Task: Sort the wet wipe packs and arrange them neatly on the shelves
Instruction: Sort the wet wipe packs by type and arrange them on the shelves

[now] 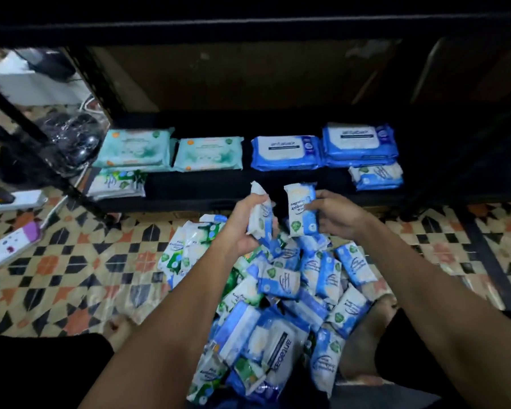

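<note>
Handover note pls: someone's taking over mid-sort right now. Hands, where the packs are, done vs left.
Left hand: grips a small blue-and-white pack, held upright.
Right hand: grips another small blue pack, upright, label toward the camera.
Both are held above the unsorted pile on the floor, in front of the bottom shelf.
Done: teal packs and large blue packs lined up at the back of the shelf; small green pack front left, small blue stack front right.
Left: shelve the two held packs, likely with the small blue stack, then sort the remaining pile.
</note>
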